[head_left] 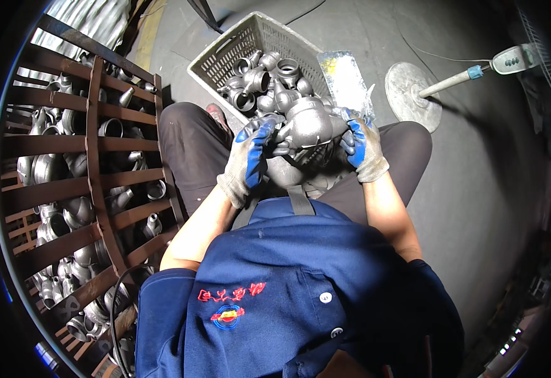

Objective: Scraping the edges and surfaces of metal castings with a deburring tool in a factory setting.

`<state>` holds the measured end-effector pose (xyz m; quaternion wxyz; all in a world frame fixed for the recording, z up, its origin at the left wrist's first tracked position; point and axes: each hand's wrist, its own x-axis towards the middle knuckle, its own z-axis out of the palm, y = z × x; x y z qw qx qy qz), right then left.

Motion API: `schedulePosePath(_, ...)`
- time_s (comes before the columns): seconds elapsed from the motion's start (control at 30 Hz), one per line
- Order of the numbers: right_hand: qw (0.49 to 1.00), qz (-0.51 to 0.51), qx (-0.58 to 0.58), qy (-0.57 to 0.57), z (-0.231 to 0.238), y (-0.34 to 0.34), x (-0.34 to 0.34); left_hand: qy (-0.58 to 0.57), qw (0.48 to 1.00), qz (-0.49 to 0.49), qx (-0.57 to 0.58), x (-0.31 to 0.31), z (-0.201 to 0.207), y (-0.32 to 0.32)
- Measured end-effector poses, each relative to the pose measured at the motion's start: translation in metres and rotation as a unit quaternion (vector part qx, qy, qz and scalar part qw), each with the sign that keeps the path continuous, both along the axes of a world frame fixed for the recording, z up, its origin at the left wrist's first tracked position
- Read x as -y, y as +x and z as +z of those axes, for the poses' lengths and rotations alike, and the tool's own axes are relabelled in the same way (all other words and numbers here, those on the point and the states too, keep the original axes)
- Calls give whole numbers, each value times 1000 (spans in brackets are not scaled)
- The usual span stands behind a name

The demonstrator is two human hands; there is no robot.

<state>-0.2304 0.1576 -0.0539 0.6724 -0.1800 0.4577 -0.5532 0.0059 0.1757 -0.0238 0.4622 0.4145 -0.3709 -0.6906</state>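
Note:
A rounded, dull-grey metal casting with stubby pipe ends is held up between my two hands, above my lap. My left hand, in a grey-and-blue work glove, closes round its left side. On the opposite side my right hand, gloved the same way, grips the end of the casting. Some fingertips are hidden behind the metal. Just beyond, a grey slatted plastic crate holds several similar castings. Another rounded metal part shows below the held one, between my legs.
On my left stands a brown metal-barred cage filled with many grey castings. A flat, scuffed plate leans by the crate's right side. Farther right is a fan stand with a round base, its cord running over the grey floor.

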Motion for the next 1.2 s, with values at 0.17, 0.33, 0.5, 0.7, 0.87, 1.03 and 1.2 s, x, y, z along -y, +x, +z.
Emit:
schedulePosePath(0.17, 997, 10, -70, 33, 7, 9, 0, 125, 990, 24, -56, 2, -11, 3)
schedulePosePath(0.33, 992, 14, -122, 39, 9, 15, -2, 118, 992, 24, -40, 4, -14, 4)
schedulePosePath(0.5, 991, 20, -127, 28, 8, 17, -3, 133, 990, 45, -4, 4, -14, 4)
schedulePosePath(0.7, 994, 66, -87, -3, 10, 14, -6, 199, 979, 50, -9, 8, -19, 8)
schedulePosePath(0.87, 992, 103, -68, -6, 9, 14, -6, 215, 974, 66, 5, 10, -22, 10)
schedulePosePath(1.03, 992, 118, -46, -11, 7, 10, -6, 224, 972, 60, -26, 10, -19, 10)
schedulePosePath(1.2, 992, 124, -26, -20, 5, 9, -6, 165, 982, 79, -42, 7, -17, 6)
